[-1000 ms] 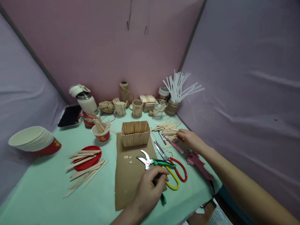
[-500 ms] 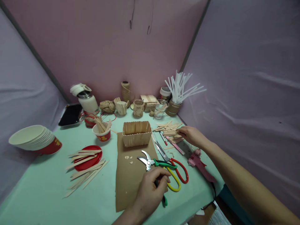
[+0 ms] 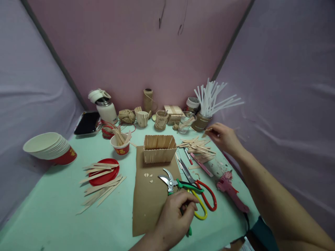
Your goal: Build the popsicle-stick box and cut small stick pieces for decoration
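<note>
My left hand (image 3: pixel 179 214) is curled over the lower handle of the green-handled pruning shears (image 3: pixel 170 181), fingers pressed together; whether it grips anything is hidden. Beyond the loose wooden sticks (image 3: pixel 200 148), my right hand (image 3: pixel 222 137) pinches a small piece of wooden stick (image 3: pixel 205 134) at its fingertips. A rectangular box made of wooden sticks (image 3: pixel 159 155) stands on the brown cardboard (image 3: pixel 146 205), with several small wood chips (image 3: pixel 148 175) in front of it. Scissors with red and yellow handles (image 3: pixel 206 197) lie partly under the shears.
A pink glue gun (image 3: pixel 231 193) lies at the right. Sticks cover a red plate (image 3: pixel 115 170) at the left, near stacked paper cups (image 3: pixel 49 148) and a cup of sticks (image 3: pixel 122 150). White tubes (image 3: pixel 209 97), twine (image 3: pixel 127 116) and a bottle (image 3: pixel 106 111) stand behind.
My right hand has lifted off the stick pile and moved back with a small piece in its fingertips. My left hand stays by the shears. The whole view has shifted, moving things rightward.
</note>
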`<state>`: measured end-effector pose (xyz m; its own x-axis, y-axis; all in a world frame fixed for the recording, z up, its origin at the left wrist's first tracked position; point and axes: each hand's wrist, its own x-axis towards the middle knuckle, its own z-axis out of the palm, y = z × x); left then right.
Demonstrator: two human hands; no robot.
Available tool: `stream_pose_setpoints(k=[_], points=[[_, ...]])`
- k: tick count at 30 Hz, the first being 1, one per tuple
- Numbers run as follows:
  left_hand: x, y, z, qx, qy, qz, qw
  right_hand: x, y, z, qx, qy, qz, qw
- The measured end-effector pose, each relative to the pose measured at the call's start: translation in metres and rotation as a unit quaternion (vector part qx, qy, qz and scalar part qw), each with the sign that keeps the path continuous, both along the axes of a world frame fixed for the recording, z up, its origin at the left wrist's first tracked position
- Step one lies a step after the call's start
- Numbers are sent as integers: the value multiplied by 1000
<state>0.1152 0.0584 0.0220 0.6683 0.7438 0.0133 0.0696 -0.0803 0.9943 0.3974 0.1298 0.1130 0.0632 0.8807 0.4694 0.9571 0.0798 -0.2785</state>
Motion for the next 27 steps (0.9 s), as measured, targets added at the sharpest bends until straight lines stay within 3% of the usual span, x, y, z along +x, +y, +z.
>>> stream_pose_setpoints(k=[2,5,7,12,15,18,22,27], points=[[0,-1,-2,-12,-6,-2,1000,-1,13,6,84,93,-20,992],[0,-1,-1,-20,-16,-4,1000,3,39,5,191,263,-56,944],[0,-1,0,-18,-14,-4,1000,8,60,1,222,296,-75,926],[1,1,4,-16,-6,-7,1000,15,107,-16,192,299,-100,929],[1,0,3,-14,-5,-9,1000,17,115,-27,145,288,-116,940],[1,0,1,-6,-3,-6,1000,19,100,-31,118,266,-141,946],[2,0,1,3,-6,-6,1000,13,59,-25,90,248,-139,954],[-5,-4,13,95,-3,-27,995,-26,-3,-21,17,239,-89,967]])
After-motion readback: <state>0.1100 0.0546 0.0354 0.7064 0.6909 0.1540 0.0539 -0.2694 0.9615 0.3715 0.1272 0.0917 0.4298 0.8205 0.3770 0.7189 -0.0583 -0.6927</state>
